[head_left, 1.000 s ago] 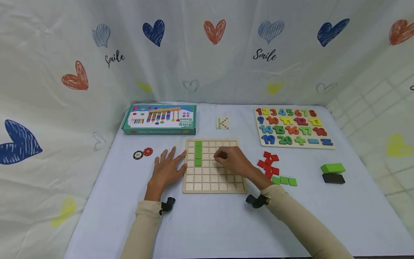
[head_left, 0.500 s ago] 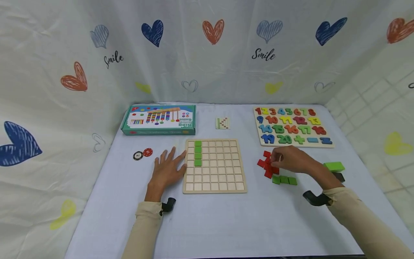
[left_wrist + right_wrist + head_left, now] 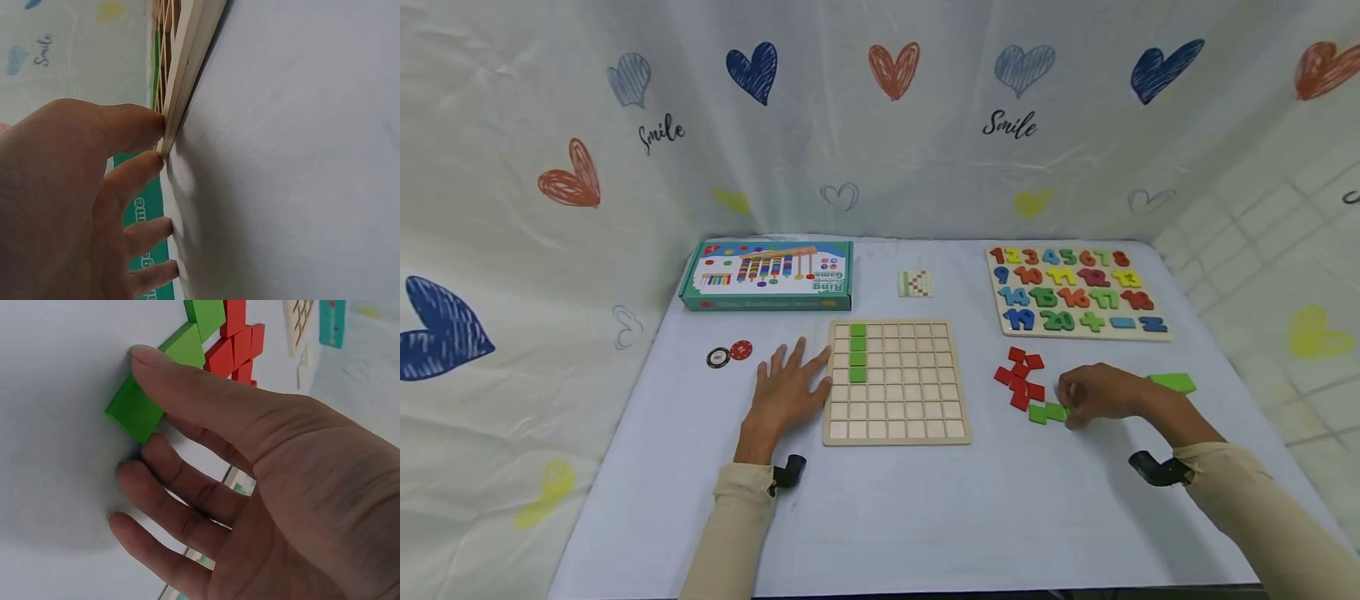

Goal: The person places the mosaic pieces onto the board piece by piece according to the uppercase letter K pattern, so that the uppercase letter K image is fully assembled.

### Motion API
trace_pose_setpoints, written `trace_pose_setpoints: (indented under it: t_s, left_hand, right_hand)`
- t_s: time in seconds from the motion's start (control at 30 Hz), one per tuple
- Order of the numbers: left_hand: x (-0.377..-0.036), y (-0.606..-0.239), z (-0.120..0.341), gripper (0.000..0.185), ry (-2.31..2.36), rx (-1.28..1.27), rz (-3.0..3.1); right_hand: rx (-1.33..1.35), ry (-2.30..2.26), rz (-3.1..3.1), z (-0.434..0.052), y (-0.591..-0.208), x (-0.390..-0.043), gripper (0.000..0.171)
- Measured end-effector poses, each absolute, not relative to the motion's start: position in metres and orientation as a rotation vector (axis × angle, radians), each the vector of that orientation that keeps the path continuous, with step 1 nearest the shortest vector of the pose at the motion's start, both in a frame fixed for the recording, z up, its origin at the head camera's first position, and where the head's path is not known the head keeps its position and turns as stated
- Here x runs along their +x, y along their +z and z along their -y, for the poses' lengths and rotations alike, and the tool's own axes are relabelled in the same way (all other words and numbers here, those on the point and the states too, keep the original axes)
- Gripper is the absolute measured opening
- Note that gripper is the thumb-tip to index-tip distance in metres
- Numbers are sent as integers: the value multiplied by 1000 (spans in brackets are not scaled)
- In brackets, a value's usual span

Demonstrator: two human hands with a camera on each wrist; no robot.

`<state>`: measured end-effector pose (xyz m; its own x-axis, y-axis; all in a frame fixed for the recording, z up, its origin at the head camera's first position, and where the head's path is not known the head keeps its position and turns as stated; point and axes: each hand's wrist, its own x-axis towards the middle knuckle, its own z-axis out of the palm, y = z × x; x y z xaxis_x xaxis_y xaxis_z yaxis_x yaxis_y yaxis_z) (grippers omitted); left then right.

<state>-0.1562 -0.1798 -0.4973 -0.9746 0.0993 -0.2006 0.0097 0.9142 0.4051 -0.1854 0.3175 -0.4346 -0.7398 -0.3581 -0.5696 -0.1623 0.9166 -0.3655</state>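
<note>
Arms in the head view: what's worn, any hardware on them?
Both arms wear long beige sleeves down to the wrists. A small black camera mount sits at each cuff: left wrist, right wrist. Left hand and right hand are bare; no gloves, rings or cables visible.

Four green tiles (image 3: 857,352) sit on the grid board (image 3: 897,382) (three more loose), two chips (image 3: 728,354), six red tiles (image 3: 1021,379).

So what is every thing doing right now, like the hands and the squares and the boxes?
left hand: flat on the table, fingertips against the grid board's edge.
right hand: thumb and fingers on a loose green tile.
grid board: flat, four green tiles in one column, other squares bare.
red tiles: loose heap beside the board.
number puzzle: pieces in place.
game box: shut.
</note>
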Motion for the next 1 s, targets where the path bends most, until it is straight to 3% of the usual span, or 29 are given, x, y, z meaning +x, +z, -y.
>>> trace_pose_setpoints:
  t_s: [0.33, 1.0]
  left_hand:
    - [-157, -498, 179, 63, 600, 85, -2848]
    - [-156, -497, 178, 62, 580, 71, -2865]
  right_hand:
    - [-328, -336, -2409, -331, -432, -188, 42]
    - [-327, -451, -2404, -339, -439, -184, 39]
